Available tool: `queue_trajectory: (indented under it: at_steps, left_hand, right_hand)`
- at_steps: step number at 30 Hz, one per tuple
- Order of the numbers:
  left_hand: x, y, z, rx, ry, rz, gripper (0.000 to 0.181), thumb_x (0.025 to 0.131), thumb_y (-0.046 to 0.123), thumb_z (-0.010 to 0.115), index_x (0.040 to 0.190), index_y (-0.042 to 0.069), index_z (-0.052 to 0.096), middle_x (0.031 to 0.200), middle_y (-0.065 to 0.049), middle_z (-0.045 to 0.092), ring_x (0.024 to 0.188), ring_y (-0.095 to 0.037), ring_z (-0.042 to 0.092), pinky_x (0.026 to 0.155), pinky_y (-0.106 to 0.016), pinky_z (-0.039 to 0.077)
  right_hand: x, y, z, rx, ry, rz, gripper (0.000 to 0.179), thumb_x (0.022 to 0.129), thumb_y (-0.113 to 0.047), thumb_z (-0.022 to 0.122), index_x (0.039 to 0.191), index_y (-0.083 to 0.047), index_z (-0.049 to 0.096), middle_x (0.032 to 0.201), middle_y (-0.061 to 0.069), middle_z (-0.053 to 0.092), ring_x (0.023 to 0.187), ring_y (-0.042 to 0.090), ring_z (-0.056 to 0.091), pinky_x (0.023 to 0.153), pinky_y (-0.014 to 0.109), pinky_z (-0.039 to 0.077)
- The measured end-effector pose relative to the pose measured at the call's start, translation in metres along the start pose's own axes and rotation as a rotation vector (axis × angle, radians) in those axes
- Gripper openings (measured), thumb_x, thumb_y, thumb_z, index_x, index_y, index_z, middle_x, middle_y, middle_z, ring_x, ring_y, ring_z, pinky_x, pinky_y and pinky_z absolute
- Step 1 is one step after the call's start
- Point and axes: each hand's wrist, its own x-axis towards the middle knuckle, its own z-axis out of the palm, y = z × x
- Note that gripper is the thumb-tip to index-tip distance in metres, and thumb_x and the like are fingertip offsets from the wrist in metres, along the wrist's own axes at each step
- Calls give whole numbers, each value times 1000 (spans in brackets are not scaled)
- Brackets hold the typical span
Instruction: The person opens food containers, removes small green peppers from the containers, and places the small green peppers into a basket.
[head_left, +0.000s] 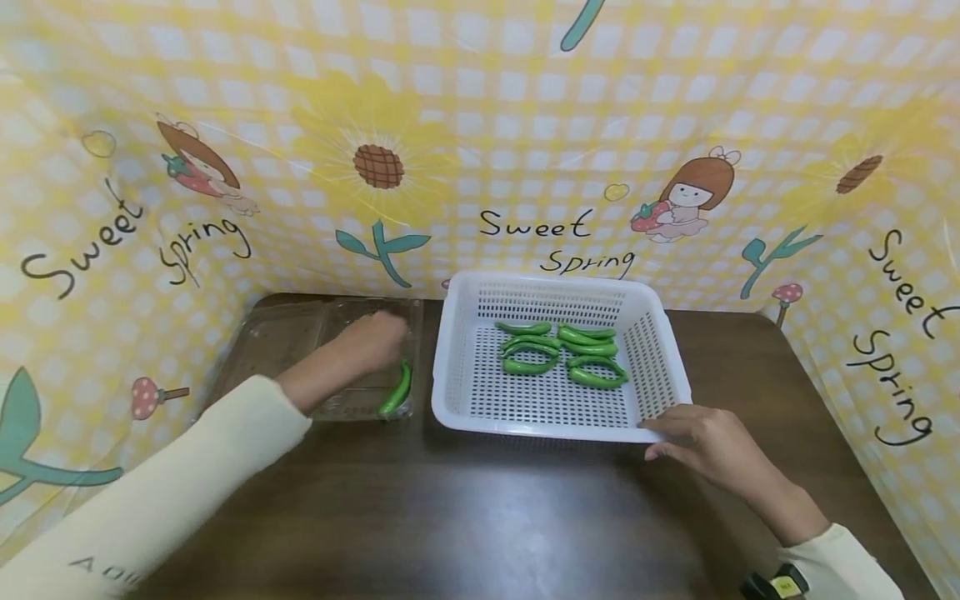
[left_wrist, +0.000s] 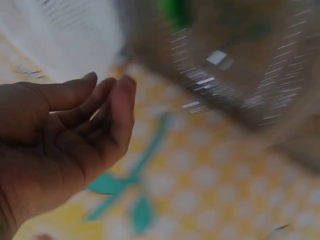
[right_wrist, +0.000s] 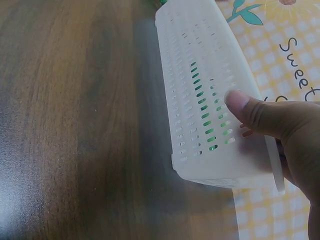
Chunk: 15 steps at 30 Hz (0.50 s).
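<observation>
In the head view, my left hand (head_left: 371,340), blurred, is over a clear plastic container (head_left: 281,333) at the left. The left wrist view shows this hand (left_wrist: 75,132) with loosely bent fingers and nothing between thumb and fingertips. One green chili pepper (head_left: 397,390) lies in the container's right part. My right hand (head_left: 708,442) grips the front right corner of a white perforated basket (head_left: 487,421). Its thumb presses the basket's outer wall (right_wrist: 200,110) in the right wrist view, the fingers behind the rim. Several green chili peppers (head_left: 592,348) lie inside the basket.
The container and basket stand side by side on a dark wooden table (head_left: 480,517). A yellow checked cloth (head_left: 517,150) with flower prints rises behind the table and along both sides. A dark band with a yellow face (head_left: 783,583) is on the right wrist.
</observation>
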Motion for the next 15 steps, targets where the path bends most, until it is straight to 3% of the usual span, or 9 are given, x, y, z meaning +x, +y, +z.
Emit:
queue_trajectory:
  at_steps: [4,7,9,12,15]
  left_hand:
    - [-9,-25,27,-179,-125,-55,46,99,4,56,56,14,45,52,5,38,48,-10,35,50,-21,36]
    - [-9,-29,42,-264,-134,-92,48,97,7,60,52,16,46,47,7,39,45,-8,33,48,-21,35]
    - [-6,-27,50,-257,-105,-109,44,93,4,60,53,16,46,49,6,40,45,-9,35,48,-21,36]
    - [-1,-26,61,-174,-40,-108,35,80,-1,59,56,17,41,53,3,40,49,-14,41,48,-25,39]
    - [2,-24,67,-121,-26,-119,33,73,-4,58,57,16,38,57,0,41,53,-19,46,50,-28,42]
  right_hand:
    - [-5,1,-1,8,19,9,38,62,-23,94,99,-19,82,92,-8,78,81,8,73,69,20,57]
    - [-6,2,0,6,29,13,39,61,-23,94,99,-19,83,93,-8,79,82,9,74,71,18,56]
    - [-6,2,1,1,26,14,40,61,-24,94,99,-19,83,93,-8,79,82,9,74,70,19,57]
    - [-5,2,3,-4,14,22,40,62,-25,94,100,-19,83,93,-7,79,82,10,74,68,24,58]
    - [-4,1,4,-1,8,28,40,62,-25,94,100,-18,83,93,-6,79,81,10,74,67,28,60]
